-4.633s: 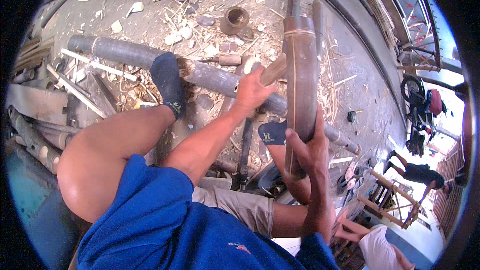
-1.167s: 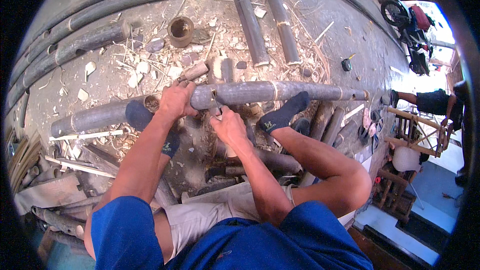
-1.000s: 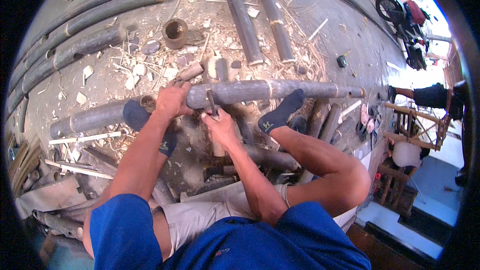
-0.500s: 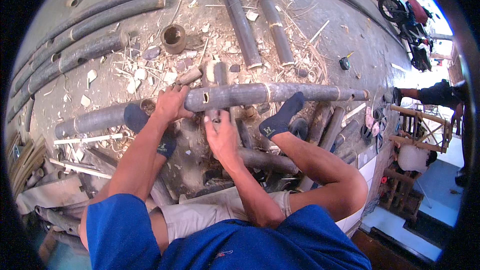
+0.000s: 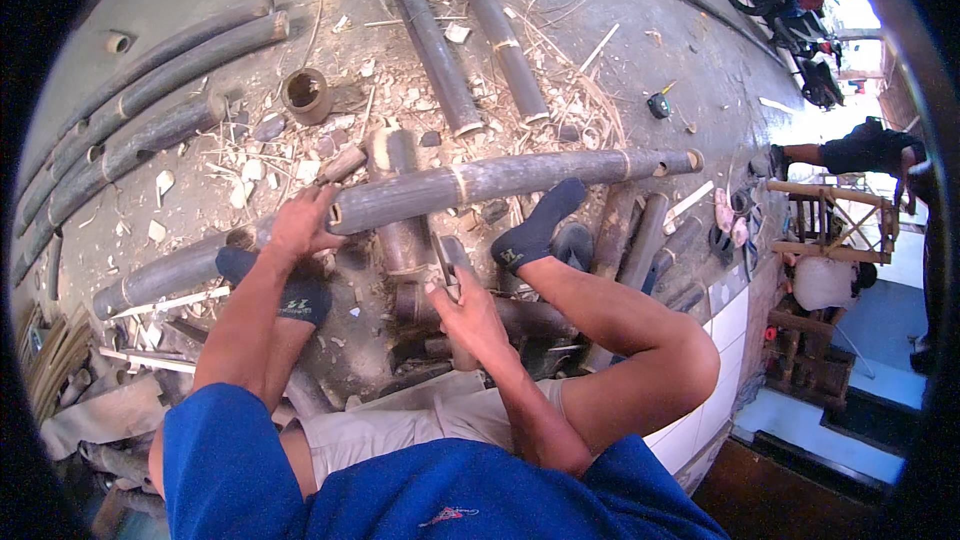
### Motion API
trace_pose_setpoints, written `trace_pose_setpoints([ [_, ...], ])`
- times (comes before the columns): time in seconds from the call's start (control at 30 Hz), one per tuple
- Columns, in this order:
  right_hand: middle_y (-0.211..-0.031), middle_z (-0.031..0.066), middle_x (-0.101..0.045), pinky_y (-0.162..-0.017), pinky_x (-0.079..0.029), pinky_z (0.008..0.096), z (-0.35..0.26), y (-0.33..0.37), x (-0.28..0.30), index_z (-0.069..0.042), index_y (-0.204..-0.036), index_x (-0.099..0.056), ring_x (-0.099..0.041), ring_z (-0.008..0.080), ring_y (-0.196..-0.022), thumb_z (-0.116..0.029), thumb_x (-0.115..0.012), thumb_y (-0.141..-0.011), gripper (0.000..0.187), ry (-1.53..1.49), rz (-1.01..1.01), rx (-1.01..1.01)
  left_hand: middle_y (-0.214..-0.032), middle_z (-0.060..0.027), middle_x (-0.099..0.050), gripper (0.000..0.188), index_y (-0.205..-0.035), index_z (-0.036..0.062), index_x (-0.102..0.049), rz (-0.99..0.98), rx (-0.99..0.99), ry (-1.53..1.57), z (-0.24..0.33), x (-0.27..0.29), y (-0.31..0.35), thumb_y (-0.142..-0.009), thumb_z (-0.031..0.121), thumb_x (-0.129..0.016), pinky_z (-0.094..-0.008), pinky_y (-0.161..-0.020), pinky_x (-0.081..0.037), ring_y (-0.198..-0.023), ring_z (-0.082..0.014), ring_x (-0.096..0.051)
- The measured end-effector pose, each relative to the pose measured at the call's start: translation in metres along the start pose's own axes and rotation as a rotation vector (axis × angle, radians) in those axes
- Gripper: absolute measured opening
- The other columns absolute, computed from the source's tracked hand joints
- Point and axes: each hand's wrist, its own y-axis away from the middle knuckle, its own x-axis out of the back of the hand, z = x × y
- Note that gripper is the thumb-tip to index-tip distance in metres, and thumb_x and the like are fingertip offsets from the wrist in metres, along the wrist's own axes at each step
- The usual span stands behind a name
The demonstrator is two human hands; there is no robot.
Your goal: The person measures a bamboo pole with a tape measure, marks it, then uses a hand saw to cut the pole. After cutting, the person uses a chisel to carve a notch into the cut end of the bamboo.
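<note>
Left hand [image 5: 298, 225] curls its fingers round the bamboo pole's [image 5: 480, 180] cut end (chips crowd that edge). Right hand [image 5: 470, 315] is closed on a blade [image 5: 443, 258] just below the pole.

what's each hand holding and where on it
Left hand grips the near cut end of the long bamboo pole. Right hand holds a small tool by its handle.

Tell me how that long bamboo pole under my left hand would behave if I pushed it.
The bamboo pole is round, so it would probably roll unless pinned. The left hand grips its near end, which likely steadies it. It looks straight and thick-walled, so probably stiff.
</note>
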Motion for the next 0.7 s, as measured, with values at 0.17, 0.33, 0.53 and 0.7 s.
trace_pose_setpoints([
  [0.17, -0.106, 0.0321, -0.071, -0.089, -0.054, 0.0533, 0.004, -0.001, -0.003, 0.000, -0.143, -0.051, -0.068, 0.0490, -0.103, -0.039, -0.071, -0.091, 0.068, 0.315, -0.008, 0.109, -0.133, -0.0197, -0.059, 0.101, -0.144, 0.0102, -0.047, -0.176, 0.278, -0.084, -0.038, 0.027, 0.037, -0.060, 0.041, -0.094, -0.0522, -0.108, -0.047, -0.127, -0.0401, -0.056],
  [0.33, -0.111, 0.0302, -0.071, -0.092, -0.053, 0.0541, 0.005, -0.005, 0.005, -0.002, -0.142, -0.052, -0.068, 0.0478, -0.106, -0.036, -0.074, -0.087, 0.069, 0.464, -0.013, 0.166, -0.144, -0.0167, -0.054, 0.109, -0.150, 0.0135, -0.044, -0.097, 0.232, -0.214, 0.005, 0.029, 0.016, -0.061, 0.050, -0.093, -0.0598, -0.113, -0.040, -0.136, -0.0368, -0.050],
  [0.53, -0.121, 0.0247, -0.070, -0.094, -0.053, 0.0511, 0.001, 0.001, 0.026, -0.004, -0.136, -0.058, -0.067, 0.0436, -0.112, -0.031, -0.077, -0.085, 0.061, 0.604, -0.093, 0.145, -0.149, -0.0118, -0.052, 0.107, -0.158, 0.0224, -0.035, 0.010, 0.210, -0.119, 0.099, -0.019, -0.036, -0.070, 0.040, -0.092, -0.0698, -0.113, -0.033, -0.141, -0.0359, -0.045],
  [0.7, -0.125, 0.0231, -0.068, -0.095, -0.052, 0.0511, 0.002, 0.005, 0.047, -0.004, -0.134, -0.059, -0.065, 0.0428, -0.115, -0.028, -0.079, -0.083, 0.060, 0.739, -0.076, 0.237, -0.145, -0.0119, -0.054, 0.091, -0.153, 0.0193, -0.044, 0.005, 0.127, -0.113, 0.086, -0.021, -0.026, -0.077, 0.045, -0.086, -0.0655, -0.114, -0.032, -0.139, -0.0346, -0.046],
])
